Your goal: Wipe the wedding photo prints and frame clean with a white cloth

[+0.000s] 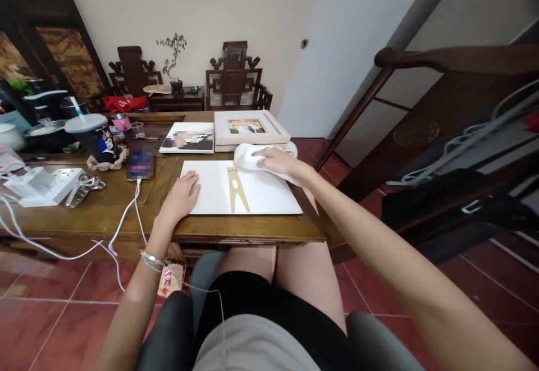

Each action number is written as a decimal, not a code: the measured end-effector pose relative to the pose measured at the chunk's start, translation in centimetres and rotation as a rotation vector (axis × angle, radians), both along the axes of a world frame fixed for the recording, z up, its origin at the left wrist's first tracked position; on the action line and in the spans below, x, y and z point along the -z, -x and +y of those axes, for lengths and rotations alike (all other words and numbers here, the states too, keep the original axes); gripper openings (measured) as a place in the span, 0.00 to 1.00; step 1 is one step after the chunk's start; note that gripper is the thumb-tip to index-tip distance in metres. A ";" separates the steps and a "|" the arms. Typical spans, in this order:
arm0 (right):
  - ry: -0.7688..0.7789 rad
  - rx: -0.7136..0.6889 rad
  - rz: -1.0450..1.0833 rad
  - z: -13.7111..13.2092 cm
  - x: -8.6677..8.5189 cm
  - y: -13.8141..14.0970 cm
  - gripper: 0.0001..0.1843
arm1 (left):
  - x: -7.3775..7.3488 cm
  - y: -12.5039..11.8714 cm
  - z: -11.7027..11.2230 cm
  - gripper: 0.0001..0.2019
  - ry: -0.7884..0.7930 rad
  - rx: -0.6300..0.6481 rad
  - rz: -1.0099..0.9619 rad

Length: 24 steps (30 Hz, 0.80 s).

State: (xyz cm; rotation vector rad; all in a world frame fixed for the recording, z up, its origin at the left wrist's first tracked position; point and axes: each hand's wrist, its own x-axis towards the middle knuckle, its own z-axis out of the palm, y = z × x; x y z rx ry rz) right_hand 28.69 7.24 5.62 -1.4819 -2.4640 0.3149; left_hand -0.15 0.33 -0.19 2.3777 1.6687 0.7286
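A white flat panel (261, 194) lies face down on the wooden table (105, 214), with a tan easel stand (236, 188) fixed to its back. My left hand (181, 197) rests flat on the panel's left edge, fingers stretched out. My right hand (275, 160) presses a white cloth (248, 157) against the panel's far edge, fingers curled over it.
Behind the panel stand a white framed photo (250, 127) and a flat photo print (189, 138). To the left are a phone (141, 163) on a white cable, a power strip (46, 186), a dark cup (95, 135) and small cups. A dark wooden chair (442, 135) stands at right.
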 end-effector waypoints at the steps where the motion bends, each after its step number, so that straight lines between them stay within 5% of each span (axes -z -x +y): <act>1: -0.004 0.016 0.002 -0.5 0.4 -1.0 0.23 | 0.0 0.0 0.0 0.20 -0.001 -0.003 0.001; 6: 0.004 -0.022 0.026 -6.2 1.5 -3.7 0.20 | -0.2 -0.2 -0.1 0.20 0.018 -0.028 0.027; 10: 0.068 -0.154 0.057 -11.9 1.0 -5.0 0.17 | -0.4 -0.3 -0.1 0.21 0.031 -0.007 0.061; 13: 0.115 -0.175 0.062 -13.6 0.6 -5.8 0.15 | -0.5 -0.3 -0.1 0.21 0.032 0.013 0.089; 16: 0.114 -0.160 0.049 -12.1 0.8 -5.7 0.12 | -0.5 -0.2 -0.1 0.21 0.029 0.020 0.101; 24: -0.057 -0.130 0.079 -2.0 1.8 -3.1 0.11 | -0.4 0.0 0.0 0.22 0.039 0.005 0.074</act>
